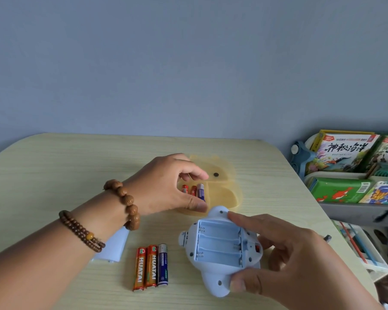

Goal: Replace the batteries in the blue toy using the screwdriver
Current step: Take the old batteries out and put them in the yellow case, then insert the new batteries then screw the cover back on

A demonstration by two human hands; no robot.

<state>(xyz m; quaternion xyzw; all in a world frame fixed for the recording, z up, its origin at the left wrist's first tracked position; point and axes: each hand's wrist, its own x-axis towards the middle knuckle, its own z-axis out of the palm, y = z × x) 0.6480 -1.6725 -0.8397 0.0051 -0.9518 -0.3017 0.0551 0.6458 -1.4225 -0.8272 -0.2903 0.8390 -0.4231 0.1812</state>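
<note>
soft, even daylight; faint shadows under the hands point(166, 184); wide-angle bending at edges; slightly soft focus.

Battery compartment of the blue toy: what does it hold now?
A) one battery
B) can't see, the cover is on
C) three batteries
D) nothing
D: the open compartment shows three bare slots, while three batteries lie on the table beside it and the right hand holds the toy.

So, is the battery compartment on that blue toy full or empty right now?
Empty. The open compartment of the blue toy shows three bare bays; three batteries lie on the table beside it.
</note>
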